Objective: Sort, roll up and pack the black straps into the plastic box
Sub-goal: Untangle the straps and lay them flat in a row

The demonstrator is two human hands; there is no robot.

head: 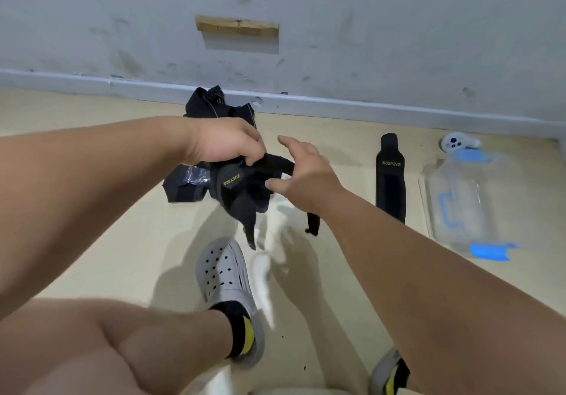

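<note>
My left hand (226,145) is gripping a crumpled black strap (245,195) up over the floor, yellow XUEYING print showing, ends dangling. My right hand (303,177) is spread open beside it. The plastic box (459,211) sits off to the right.

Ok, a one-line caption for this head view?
Left hand grips a tangled black strap, open right hand beside it; a second strap lies flat near the clear plastic box.
</note>
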